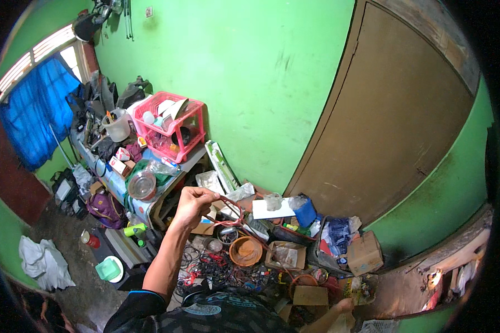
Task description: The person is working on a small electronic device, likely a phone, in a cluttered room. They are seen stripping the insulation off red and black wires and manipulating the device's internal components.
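My left hand [195,207] is raised near the middle of the view, with thumb and fingers pinched on a reddish-brown cable [236,222]. The cable hangs in a loose loop beside the fingers and trails down to the right, over the clutter. Low at the right, my right hand [337,315] is beside an open cardboard box [310,296]; its fingers are not clear. An orange-brown round basin [245,251] and a heap of tangled cables [216,272] lie below my left hand. An orange ring-shaped coil [303,287] is near the box.
At the left, a cluttered table [191,158] carries a pink tiered rack [169,127] and a clear round tub [142,185]. Several boxes, including a brown carton [365,253], crowd the floor before a brown door [394,111]. A black cabinet [119,258] stands at the lower left.
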The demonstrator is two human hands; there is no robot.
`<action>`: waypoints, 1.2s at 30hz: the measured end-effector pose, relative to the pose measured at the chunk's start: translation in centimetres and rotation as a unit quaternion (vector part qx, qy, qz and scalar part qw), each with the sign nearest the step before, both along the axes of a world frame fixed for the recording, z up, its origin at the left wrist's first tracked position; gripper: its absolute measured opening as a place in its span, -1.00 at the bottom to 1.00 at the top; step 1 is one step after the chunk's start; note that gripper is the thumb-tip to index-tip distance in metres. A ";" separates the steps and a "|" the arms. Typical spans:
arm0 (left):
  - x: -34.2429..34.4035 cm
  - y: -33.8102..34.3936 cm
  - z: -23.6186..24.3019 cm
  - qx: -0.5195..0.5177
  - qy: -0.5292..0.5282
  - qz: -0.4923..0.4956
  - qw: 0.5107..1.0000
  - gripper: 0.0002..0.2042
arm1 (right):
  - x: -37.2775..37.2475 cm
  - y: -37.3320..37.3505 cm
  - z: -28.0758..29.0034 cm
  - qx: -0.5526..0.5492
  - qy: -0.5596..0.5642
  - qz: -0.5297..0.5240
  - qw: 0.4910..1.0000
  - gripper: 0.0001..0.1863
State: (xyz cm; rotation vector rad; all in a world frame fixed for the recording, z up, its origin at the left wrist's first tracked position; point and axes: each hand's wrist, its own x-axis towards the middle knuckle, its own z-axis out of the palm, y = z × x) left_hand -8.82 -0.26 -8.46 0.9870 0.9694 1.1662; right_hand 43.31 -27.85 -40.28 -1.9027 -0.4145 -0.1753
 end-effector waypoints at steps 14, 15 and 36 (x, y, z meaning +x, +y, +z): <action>7.0 -1.9 0.0 0.035 0.044 -0.114 0.992 -0.93 | -27.9 18.6 19.1 -0.001 0.129 0.699 0.704 -0.73; 6.4 -1.7 -0.7 0.054 0.043 -0.091 0.993 -0.93 | -28.2 18.5 20.7 0.005 0.088 0.678 0.730 -0.80; -1.9 1.4 0.0 0.030 -0.007 0.040 0.999 -0.92 | -2.2 3.1 -3.0 0.280 0.553 0.378 0.687 -0.72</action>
